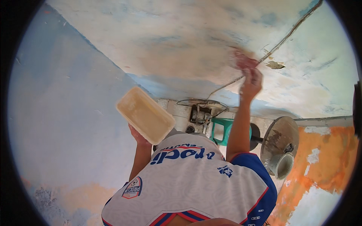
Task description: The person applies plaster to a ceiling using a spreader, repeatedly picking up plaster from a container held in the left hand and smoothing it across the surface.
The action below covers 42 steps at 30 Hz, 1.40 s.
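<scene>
My left hand (138, 135) grips a cream rectangular plastic tub (153, 106) from its side and underside, most of the fingers hidden behind it. Pale residue coats the tub's inside. With my arm stretched forward, my right hand (251, 83) is closed on a dark-red flat piece (244, 59), which is smeared by motion, so its exact kind is unclear. That piece lies against the patchy cream-and-blue wall (181, 49), just left of a cable (288, 34) running across the surface. A chipped hole (275, 65) shows right of my right hand.
Below the wall stand a green plastic stool (222, 130) and a round, dirty-topped table (277, 130) with a pale bucket-like container (283, 165) beside it. Dark looped wire (203, 101) hangs near a wall recess with pipes (200, 114). An orange, peeling wall (324, 150) is at right.
</scene>
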Motion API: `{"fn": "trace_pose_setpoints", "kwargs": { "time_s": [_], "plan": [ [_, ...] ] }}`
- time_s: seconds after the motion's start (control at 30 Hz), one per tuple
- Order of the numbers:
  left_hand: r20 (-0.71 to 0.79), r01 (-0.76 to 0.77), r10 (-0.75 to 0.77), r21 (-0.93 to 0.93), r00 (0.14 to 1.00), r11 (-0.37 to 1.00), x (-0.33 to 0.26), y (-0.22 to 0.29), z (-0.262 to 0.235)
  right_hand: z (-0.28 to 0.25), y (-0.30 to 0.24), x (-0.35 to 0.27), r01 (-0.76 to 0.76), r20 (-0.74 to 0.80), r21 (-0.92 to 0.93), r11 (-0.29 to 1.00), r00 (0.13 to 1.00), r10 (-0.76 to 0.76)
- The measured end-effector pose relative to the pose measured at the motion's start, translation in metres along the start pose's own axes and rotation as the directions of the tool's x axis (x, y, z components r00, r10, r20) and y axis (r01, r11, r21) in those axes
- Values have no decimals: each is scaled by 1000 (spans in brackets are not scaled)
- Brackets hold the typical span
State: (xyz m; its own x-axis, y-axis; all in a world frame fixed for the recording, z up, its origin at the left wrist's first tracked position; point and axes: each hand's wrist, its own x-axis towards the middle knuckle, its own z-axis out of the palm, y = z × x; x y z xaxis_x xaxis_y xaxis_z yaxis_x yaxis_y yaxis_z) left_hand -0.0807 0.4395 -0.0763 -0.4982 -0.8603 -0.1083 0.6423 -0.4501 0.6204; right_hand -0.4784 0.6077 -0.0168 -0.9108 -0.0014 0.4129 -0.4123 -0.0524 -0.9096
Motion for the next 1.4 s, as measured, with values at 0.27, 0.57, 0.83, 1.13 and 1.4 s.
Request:
{"fn": "trace_pose_setpoints", "kwargs": {
  "time_s": [0.27, 0.57, 0.83, 1.13, 1.4],
  "plan": [
    [-2, 0, 0, -61, 1000, 998, 5, 31, -28, -31, -48, -48, -115, 122, 230, 966, 989, 89],
    [3, 96, -97, -142, 995, 985, 23, 105, -50, 115, -30, -180, -182, 696, -133, 974, 683, 223],
    [1, 47, -47, -116, 999, 992, 37, 147, -92, 248, 54, -262, 17, 728, -404, 914, 611, 311],
    [-242, 183, -211, -132, 947, 974, 51, 173, -105, 296, 61, -243, 361, 636, -579, 731, 761, 127],
    [-12, 207, -208, -69, 978, 976, 81, 159, -114, 189, 20, -154, 381, 407, -537, 752, 898, -164]
  ]
}}
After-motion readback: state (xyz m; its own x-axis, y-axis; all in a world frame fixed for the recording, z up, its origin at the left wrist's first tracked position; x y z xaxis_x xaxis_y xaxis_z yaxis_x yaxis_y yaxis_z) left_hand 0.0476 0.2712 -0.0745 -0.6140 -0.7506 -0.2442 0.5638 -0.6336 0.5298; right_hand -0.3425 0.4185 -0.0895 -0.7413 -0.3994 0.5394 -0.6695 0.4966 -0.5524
